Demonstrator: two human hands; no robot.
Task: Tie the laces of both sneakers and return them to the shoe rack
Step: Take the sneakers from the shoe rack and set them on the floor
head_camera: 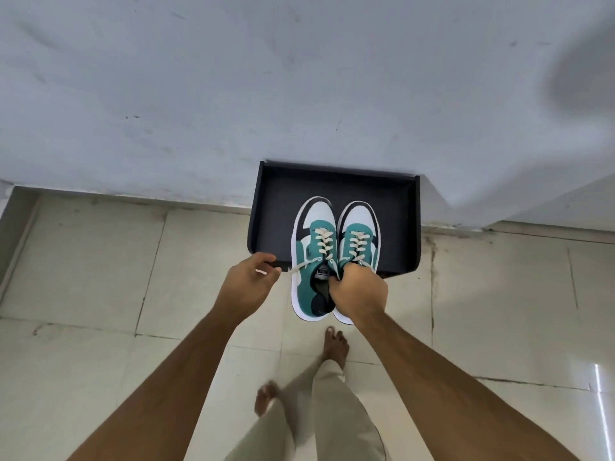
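My right hand [359, 287] clamps both sneakers [332, 254] over the shoe rack [332, 184]; left hand [249, 277] pinches a loose lace [301, 263]. Probably tying comes next.

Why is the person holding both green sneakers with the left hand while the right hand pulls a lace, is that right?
Not quite: the hands are swapped. In the head view, the right hand grips both green sneakers together at their collars over the black shoe rack, and the left hand is at the loose lace trailing from the left sneaker. The rest is right.
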